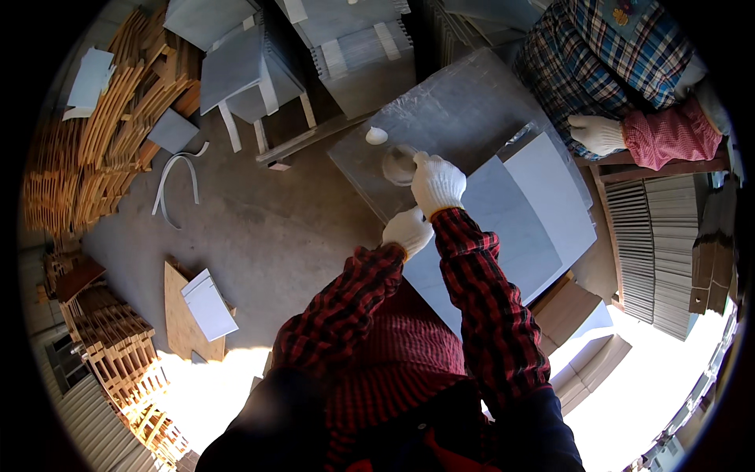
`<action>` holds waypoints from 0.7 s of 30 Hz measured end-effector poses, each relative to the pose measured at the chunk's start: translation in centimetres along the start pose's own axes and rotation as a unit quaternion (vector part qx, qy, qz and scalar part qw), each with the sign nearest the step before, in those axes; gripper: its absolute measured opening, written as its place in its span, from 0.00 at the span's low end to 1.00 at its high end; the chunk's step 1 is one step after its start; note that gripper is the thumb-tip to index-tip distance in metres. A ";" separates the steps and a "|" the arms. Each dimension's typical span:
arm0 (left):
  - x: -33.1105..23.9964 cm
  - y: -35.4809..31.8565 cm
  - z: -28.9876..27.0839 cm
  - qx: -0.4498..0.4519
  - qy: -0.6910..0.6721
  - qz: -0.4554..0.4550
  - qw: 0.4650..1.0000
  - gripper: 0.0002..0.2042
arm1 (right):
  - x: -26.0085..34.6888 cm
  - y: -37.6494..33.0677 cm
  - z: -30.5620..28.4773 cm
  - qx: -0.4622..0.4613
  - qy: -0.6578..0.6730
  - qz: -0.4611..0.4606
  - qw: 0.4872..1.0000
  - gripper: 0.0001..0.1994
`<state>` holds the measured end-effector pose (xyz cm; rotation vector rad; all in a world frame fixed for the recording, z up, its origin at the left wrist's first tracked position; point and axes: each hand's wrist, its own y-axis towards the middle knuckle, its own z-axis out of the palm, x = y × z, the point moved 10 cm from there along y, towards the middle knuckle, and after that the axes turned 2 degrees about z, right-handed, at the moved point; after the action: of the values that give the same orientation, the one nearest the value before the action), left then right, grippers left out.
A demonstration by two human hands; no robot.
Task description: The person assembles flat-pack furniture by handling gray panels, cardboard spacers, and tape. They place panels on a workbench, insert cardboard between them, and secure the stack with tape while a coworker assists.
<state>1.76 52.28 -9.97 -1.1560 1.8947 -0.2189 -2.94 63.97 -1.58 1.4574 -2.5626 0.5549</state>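
Both my hands wear white gloves over red plaid sleeves. My right hand point(437, 183) reaches forward onto a round, flat grey pad point(399, 164) that lies on a large grey sheet point(456, 110), fingers closed on the pad's edge. My left hand point(407, 230) rests on the near edge of the grey sheets point(519, 212), fingers curled; whether it grips the edge I cannot tell. A small white lump point(377, 135) sits on the sheet just beyond the pad.
Another person in a blue plaid top with a white-gloved hand point(598, 134) stands at the far right of the sheets. Bundled grey sheet stacks point(252, 71) stand behind. Wooden slats point(110, 126) pile up left, a white strap point(177, 177) and boards point(197, 311) lie on the concrete floor.
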 end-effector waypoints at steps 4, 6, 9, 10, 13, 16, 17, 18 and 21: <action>-1.7 -0.8 -1.1 0.009 -0.049 0.004 0.999 0.26 | -2.2 -3.9 -5.4 -0.094 0.061 0.005 0.994 0.17; -1.5 -1.5 -1.8 0.016 -0.067 -0.029 0.997 0.34 | -5.6 -7.9 -8.4 -0.147 0.120 0.036 0.981 0.21; -1.2 -1.5 -1.8 0.022 -0.046 -0.037 0.998 0.35 | -15.2 -17.4 -8.9 -0.213 0.147 0.196 0.946 0.23; -2.0 -1.5 -1.9 0.033 -0.054 -0.032 0.997 0.35 | -18.7 -21.9 -8.4 -0.258 0.112 0.228 0.932 0.24; -1.9 -1.1 -1.4 0.040 -0.045 -0.024 0.998 0.35 | -26.4 -34.5 -2.6 -0.189 0.187 0.458 0.848 0.34; -1.7 -1.0 -1.8 0.012 -0.028 -0.017 0.999 0.35 | -26.3 -39.8 6.9 -0.122 0.478 0.516 0.700 0.37; -1.8 -1.1 -1.8 0.009 -0.028 -0.015 0.999 0.35 | -23.6 -38.9 7.7 -0.068 0.543 0.499 0.672 0.34; -1.5 -1.1 -1.7 0.004 -0.024 -0.015 1.000 0.35 | -20.3 -37.5 6.9 -0.071 0.573 0.464 0.672 0.34; -1.0 -1.2 -2.1 -0.018 -0.025 -0.010 0.999 0.33 | -19.4 -35.9 10.2 -0.075 0.473 0.401 0.781 0.35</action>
<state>1.09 51.85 -7.47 -1.1949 1.8510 -0.1662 38.37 59.00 -7.95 -0.1392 -2.1059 0.8466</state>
